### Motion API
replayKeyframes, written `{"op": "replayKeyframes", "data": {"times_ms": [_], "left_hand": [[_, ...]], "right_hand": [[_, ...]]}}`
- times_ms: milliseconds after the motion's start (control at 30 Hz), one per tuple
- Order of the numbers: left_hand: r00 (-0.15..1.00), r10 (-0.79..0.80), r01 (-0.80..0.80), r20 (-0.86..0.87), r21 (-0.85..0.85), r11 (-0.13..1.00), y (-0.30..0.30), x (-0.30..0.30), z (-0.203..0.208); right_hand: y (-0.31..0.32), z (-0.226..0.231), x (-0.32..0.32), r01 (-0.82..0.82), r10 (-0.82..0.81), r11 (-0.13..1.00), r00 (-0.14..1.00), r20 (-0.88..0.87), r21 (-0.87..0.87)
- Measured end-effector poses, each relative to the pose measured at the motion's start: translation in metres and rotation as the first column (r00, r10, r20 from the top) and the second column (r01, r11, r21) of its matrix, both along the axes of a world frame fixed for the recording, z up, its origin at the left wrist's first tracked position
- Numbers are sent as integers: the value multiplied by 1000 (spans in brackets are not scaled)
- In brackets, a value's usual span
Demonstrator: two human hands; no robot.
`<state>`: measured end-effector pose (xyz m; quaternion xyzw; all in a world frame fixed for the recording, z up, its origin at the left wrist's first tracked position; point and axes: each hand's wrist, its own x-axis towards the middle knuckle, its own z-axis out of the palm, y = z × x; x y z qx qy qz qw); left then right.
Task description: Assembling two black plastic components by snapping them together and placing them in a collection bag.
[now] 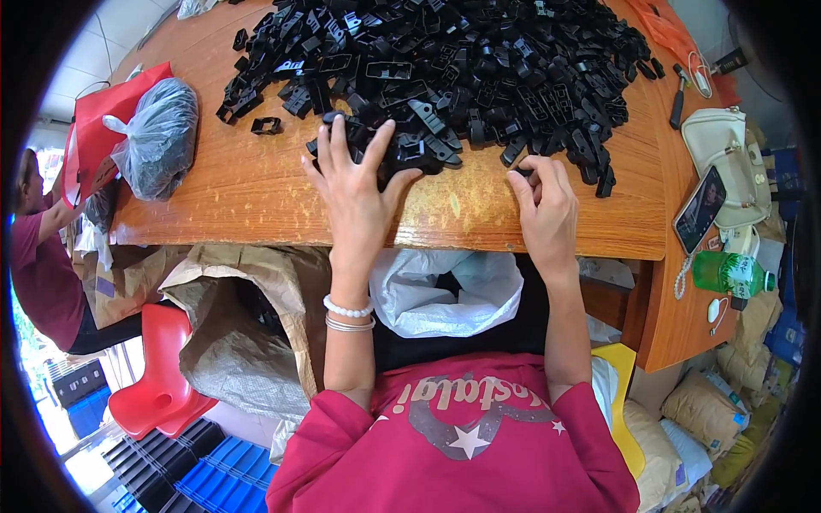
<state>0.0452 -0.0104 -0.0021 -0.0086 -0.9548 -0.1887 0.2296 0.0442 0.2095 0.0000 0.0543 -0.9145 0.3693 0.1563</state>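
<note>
A large heap of small black plastic parts (479,73) covers the far middle of the wooden table (445,209). My left hand (351,175) lies palm down at the heap's near edge, its fingers spread over several of the parts. White beads and thin bangles circle that wrist. Further right, my right hand (549,205) is closed in a pinch close to the table's front edge. A small black plastic part (522,172) shows between its thumb and fingers. One loose black part (267,126) sits apart, left of the heap.
A white sack (398,291) and a brown paper sack (299,291) stand open below the table edge. Left are a tied plastic bag (158,141), a red chair (158,376) and another person (56,265). Right are a phone (699,209), a handbag (727,154) and a green bottle (727,274).
</note>
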Motion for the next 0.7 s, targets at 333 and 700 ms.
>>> {"op": "replayKeyframes", "data": {"times_ms": [333, 700], "left_hand": [[919, -334, 335, -210, -28, 942, 23, 0, 3], [882, -386, 457, -271, 294, 839, 46, 9, -10]], "right_hand": [[-4, -4, -6, 210, -220, 957, 975, 28, 202], [-8, -8, 18, 51, -17, 812, 998, 65, -581]]}}
